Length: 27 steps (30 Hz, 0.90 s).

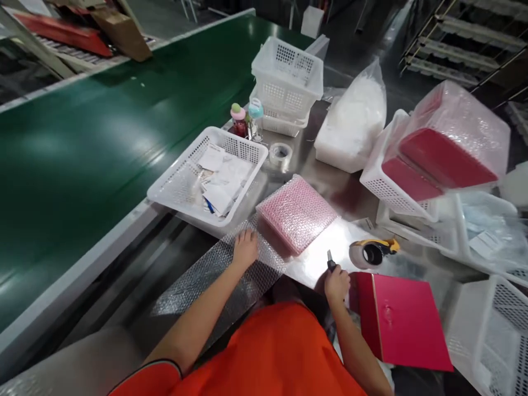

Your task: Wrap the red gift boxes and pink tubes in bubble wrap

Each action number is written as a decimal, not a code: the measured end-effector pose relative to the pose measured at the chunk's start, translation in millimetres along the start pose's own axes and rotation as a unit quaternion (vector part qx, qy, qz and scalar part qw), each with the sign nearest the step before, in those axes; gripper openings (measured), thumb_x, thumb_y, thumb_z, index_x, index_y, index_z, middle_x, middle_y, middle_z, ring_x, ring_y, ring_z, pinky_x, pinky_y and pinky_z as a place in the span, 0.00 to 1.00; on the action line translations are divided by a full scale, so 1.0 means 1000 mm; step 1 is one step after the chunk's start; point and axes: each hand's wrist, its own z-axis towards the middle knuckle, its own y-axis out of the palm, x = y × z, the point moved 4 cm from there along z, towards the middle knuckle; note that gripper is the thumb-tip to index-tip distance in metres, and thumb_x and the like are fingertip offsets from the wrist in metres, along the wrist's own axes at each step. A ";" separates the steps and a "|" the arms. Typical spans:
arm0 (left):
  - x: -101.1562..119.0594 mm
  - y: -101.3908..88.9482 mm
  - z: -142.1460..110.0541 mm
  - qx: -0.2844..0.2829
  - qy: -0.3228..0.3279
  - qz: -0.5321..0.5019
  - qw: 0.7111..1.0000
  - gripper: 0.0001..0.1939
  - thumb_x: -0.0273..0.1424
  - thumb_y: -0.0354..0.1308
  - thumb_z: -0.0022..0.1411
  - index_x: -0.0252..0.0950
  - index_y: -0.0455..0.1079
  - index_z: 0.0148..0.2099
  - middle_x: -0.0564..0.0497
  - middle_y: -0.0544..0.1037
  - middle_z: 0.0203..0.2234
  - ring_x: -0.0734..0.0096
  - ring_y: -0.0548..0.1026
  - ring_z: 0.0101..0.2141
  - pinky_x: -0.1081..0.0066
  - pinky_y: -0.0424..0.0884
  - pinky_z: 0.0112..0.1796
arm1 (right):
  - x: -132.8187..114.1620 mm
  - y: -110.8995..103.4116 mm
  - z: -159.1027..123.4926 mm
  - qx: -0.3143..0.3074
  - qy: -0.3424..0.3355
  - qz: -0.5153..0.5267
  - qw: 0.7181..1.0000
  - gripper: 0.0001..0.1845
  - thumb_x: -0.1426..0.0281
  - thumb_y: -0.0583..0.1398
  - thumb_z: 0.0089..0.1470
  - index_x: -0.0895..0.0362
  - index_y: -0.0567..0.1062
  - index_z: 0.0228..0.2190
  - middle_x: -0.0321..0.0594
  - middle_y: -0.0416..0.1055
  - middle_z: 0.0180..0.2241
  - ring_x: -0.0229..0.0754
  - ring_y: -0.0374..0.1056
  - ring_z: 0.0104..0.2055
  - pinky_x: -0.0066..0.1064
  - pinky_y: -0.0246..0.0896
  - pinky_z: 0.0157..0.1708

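My left hand (245, 247) presses down on a strip of clear bubble wrap (218, 278) lying on the steel table, fingers curled against it. Just right of that hand lies a pink box wrapped in bubble wrap (296, 213). My right hand (336, 283) is closed round a small dark-handled cutter (330, 260) that points up from the fist. A pink flat box (402, 322) lies right of that hand. A tape dispenser with a yellow handle (372, 252) sits just beyond it.
A white basket with papers (173, 187) sits at the edge of the green conveyor belt (82, 137). Behind are stacked white baskets (289, 77), a tape roll (280, 154), small bottles (245, 118), a white bag (355, 118) and baskets of wrapped red boxes (437, 148).
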 end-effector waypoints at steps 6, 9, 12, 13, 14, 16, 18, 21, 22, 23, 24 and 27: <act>-0.019 0.008 0.007 -0.041 -0.039 -0.005 0.998 0.41 0.36 0.66 0.60 0.35 0.58 0.72 0.33 0.55 0.72 0.37 0.55 0.69 0.42 0.58 0.64 | -0.010 -0.021 -0.042 0.065 -0.128 0.221 0.965 0.27 0.64 0.43 0.68 0.62 0.65 0.60 0.56 0.70 0.47 0.53 0.72 0.46 0.45 0.69 0.45; -0.031 0.013 0.004 -0.025 -0.061 -0.025 0.997 0.46 0.41 0.68 0.58 0.33 0.55 0.73 0.32 0.52 0.73 0.36 0.52 0.70 0.42 0.56 0.64 | -0.086 -0.034 -0.069 -0.039 -0.288 0.238 0.927 0.27 0.67 0.39 0.69 0.56 0.64 0.62 0.52 0.71 0.50 0.50 0.72 0.52 0.43 0.70 0.50; -0.041 0.017 0.002 -0.011 -0.076 -0.042 0.996 0.50 0.39 0.68 0.57 0.29 0.51 0.74 0.32 0.53 0.73 0.43 0.53 0.71 0.49 0.55 0.66 | -0.181 -0.028 -0.071 -0.171 -0.330 0.111 0.922 0.27 0.70 0.41 0.69 0.58 0.64 0.63 0.55 0.71 0.54 0.50 0.74 0.51 0.42 0.72 0.49; -0.043 0.018 0.001 -0.008 -0.079 -0.044 0.996 0.50 0.38 0.68 0.57 0.29 0.51 0.74 0.33 0.52 0.73 0.45 0.53 0.71 0.51 0.54 0.67 | -0.210 -0.023 -0.067 -0.199 -0.331 0.063 0.920 0.26 0.70 0.42 0.70 0.59 0.63 0.64 0.56 0.70 0.55 0.50 0.75 0.50 0.41 0.72 0.48; -0.045 0.019 0.001 -0.007 -0.080 -0.046 0.996 0.49 0.38 0.68 0.57 0.28 0.51 0.74 0.34 0.52 0.73 0.46 0.52 0.71 0.52 0.54 0.67 | -0.234 -0.019 -0.061 -0.216 -0.333 0.030 0.917 0.26 0.70 0.43 0.70 0.60 0.63 0.64 0.56 0.70 0.55 0.51 0.75 0.50 0.41 0.73 0.47; -0.047 0.021 0.001 -0.011 -0.080 -0.050 0.995 0.49 0.38 0.68 0.56 0.29 0.51 0.74 0.35 0.50 0.74 0.46 0.51 0.72 0.53 0.53 0.68 | -0.271 -0.010 -0.049 -0.227 -0.338 -0.003 0.913 0.25 0.69 0.44 0.71 0.61 0.63 0.64 0.58 0.70 0.55 0.51 0.76 0.51 0.40 0.73 0.47; -0.048 0.023 0.002 -0.018 -0.084 -0.056 0.995 0.50 0.37 0.67 0.56 0.30 0.50 0.74 0.36 0.49 0.74 0.47 0.49 0.72 0.53 0.52 0.68 | -0.292 -0.001 -0.040 -0.227 -0.343 -0.007 0.912 0.25 0.69 0.44 0.71 0.61 0.64 0.63 0.59 0.69 0.56 0.52 0.76 0.52 0.39 0.73 0.47; -0.049 0.024 0.003 -0.026 -0.088 -0.063 0.994 0.49 0.34 0.66 0.56 0.31 0.49 0.75 0.38 0.48 0.75 0.49 0.48 0.73 0.53 0.50 0.69 | -0.309 0.011 -0.035 -0.231 -0.340 -0.017 0.912 0.25 0.71 0.43 0.70 0.61 0.63 0.63 0.60 0.69 0.56 0.52 0.76 0.52 0.39 0.73 0.47; -0.049 0.024 0.003 -0.028 -0.089 -0.065 0.994 0.50 0.34 0.66 0.56 0.31 0.49 0.75 0.38 0.48 0.75 0.50 0.48 0.73 0.53 0.50 0.69 | -0.312 0.014 -0.034 -0.233 -0.338 -0.021 0.912 0.25 0.72 0.43 0.70 0.61 0.63 0.63 0.60 0.69 0.56 0.51 0.76 0.51 0.39 0.73 0.47; -0.050 0.024 0.003 -0.030 -0.090 -0.066 0.993 0.50 0.34 0.66 0.56 0.31 0.49 0.75 0.39 0.48 0.75 0.50 0.47 0.73 0.53 0.50 0.70 | -0.315 0.016 -0.035 -0.235 -0.338 -0.024 0.911 0.25 0.72 0.43 0.70 0.60 0.63 0.64 0.60 0.69 0.56 0.51 0.76 0.51 0.39 0.73 0.47; -0.050 0.024 0.002 -0.033 -0.091 -0.065 0.993 0.50 0.35 0.67 0.56 0.31 0.49 0.75 0.39 0.48 0.75 0.51 0.47 0.73 0.54 0.49 0.70 | -0.316 0.018 -0.035 -0.237 -0.339 -0.026 0.910 0.25 0.73 0.44 0.70 0.60 0.62 0.64 0.60 0.69 0.56 0.51 0.76 0.51 0.39 0.73 0.47; -0.052 0.024 0.001 -0.039 -0.089 -0.055 0.994 0.51 0.39 0.67 0.57 0.30 0.48 0.76 0.39 0.47 0.75 0.50 0.47 0.73 0.54 0.49 0.70 | -0.287 0.015 -0.040 -0.245 -0.338 -0.034 0.908 0.25 0.73 0.46 0.69 0.59 0.62 0.64 0.59 0.69 0.57 0.51 0.76 0.52 0.38 0.72 0.48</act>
